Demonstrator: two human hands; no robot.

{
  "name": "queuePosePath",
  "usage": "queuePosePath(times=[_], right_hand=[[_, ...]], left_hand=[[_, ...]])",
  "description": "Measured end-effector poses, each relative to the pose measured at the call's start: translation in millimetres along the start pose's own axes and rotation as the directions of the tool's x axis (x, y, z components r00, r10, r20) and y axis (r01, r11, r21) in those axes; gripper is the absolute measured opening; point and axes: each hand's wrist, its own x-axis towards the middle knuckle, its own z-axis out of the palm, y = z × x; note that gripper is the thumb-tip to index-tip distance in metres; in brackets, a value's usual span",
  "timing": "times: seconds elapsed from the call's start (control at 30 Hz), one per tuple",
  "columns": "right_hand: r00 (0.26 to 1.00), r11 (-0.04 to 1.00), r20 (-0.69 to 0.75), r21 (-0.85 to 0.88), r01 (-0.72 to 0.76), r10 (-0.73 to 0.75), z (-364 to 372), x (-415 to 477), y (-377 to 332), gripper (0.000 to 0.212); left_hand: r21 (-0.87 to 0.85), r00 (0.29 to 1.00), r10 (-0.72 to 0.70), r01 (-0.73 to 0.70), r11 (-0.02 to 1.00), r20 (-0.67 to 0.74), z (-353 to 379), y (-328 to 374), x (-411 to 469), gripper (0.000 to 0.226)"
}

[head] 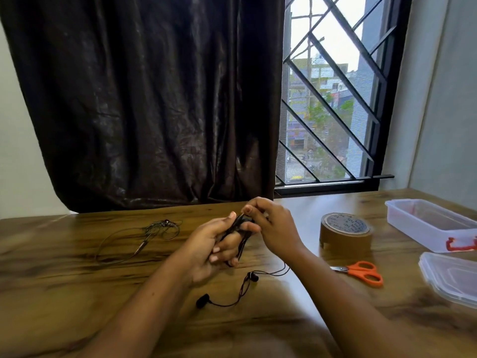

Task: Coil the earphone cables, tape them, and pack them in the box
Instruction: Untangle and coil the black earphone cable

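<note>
The black earphone cable (239, 236) is wound round the curled fingers of the left hand (206, 246), above the middle of the wooden table (77, 293). Its top is pinched between thumb and fingertips of the right hand (275, 227), the loops partly hidden by both. Its black earbuds (254, 277) lie toward the near edge. A second, grey earphone cable (144, 235) is laid loosely toward the left edge. Print on the brown tape roll (346, 235) cannot be read. The clear plastic box (423, 220) and clear lid (449, 275) are cut off at the right edge
</note>
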Motion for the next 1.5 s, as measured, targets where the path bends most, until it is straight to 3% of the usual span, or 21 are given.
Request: queuePosePath(times=[0.1,0.2,0.33,0.47,0.57,0.63,0.73,0.8,0.9,1.07,1.17,1.3,1.37,1.43,1.5], right_hand=[[0.998,0.991,0.054,-0.127,0.045,-0.039,9.8,-5.3,3.6,0.016],[0.971,0.943,0.226,-0.297,0.149,-0.082,17.9,-12.9,3.3,0.014],[0.919,0.927,0.391,-0.323,0.192,-0.054,25.1,-18.2,-4.2,0.024],[0.889,0.930,0.449,-0.283,0.233,-0.086,25.9,-18.1,-16.3,0.020],[0.859,0.943,0.498,-0.217,0.254,-0.117,20.2,-15.9,-23.7,0.015],[0.851,0.944,0.497,-0.168,0.285,-0.168,16.3,-14.2,-26.4,0.013],[0.890,0.945,0.394,-0.129,0.299,-0.228,11.7,-10.0,-23.9,0.012],[0.920,0.951,0.302,-0.101,0.294,-0.252,8.3,-6.2,-20.7,0.012],[0.959,0.967,0.159,-0.056,0.248,-0.237,2.6,-1.1,-14.0,0.010],[0.990,0.989,-0.013,0.047,0.141,-0.141,0.4,0.7,-4.8,0.011],[0.998,0.988,-0.008,0.142,0.059,-0.058,1.4,0.6,-4.6,0.015],[1.000,0.991,0.022,0.133,-0.012,0.009,7.9,0.3,3.3,0.017],[0.998,0.993,0.048,0.110,-0.037,0.032,13.6,-1.7,5.6,0.029],[0.991,0.998,0.131,0.048,-0.039,0.033,18.3,-5.9,5.7,0.033],[0.964,0.999,0.260,-0.015,-0.046,0.049,25.0,-10.7,4.9,0.024]], left_hand=[[-0.049,0.988,0.135,-0.139,0.989,-0.070,4.5,0.2,2.9,0.037],[-0.067,0.937,0.269,-0.290,0.955,-0.224,-1.6,2.1,8.4,0.037],[-0.067,0.834,0.297,-0.367,0.928,-0.465,-12.7,1.9,12.1,0.023],[0.256,0.754,0.331,-0.221,0.941,-0.567,-13.6,1.4,12.8,0.024],[0.649,0.761,0.433,-0.021,0.761,-0.483,-25.4,-4.4,13.0,0.024],[0.745,0.829,0.370,0.082,0.662,-0.419,-34.0,-7.5,12.8,0.038],[0.675,0.939,0.180,0.069,0.735,-0.293,-27.3,-7.2,7.6,0.030],[0.612,0.970,0.097,0.063,0.789,-0.224,-17.5,-6.7,3.6,0.028],[0.470,0.976,0.091,0.014,0.883,-0.199,-10.5,-7.5,3.4,0.031],[0.349,0.987,0.079,-0.025,0.937,-0.141,-4.1,0.6,1.7,0.046],[0.247,0.991,0.078,-0.050,0.968,-0.105,-4.8,4.4,1.4,0.044],[0.058,0.990,0.121,-0.117,0.991,-0.078,-7.3,4.4,4.7,0.047],[0.039,0.977,0.193,-0.190,0.981,-0.095,-5.1,3.4,6.7,0.047],[0.044,0.949,0.280,-0.276,0.960,-0.144,-3.6,2.5,8.8,0.043],[0.049,0.912,0.341,-0.339,0.940,-0.227,-4.1,1.9,9.9,0.035]])
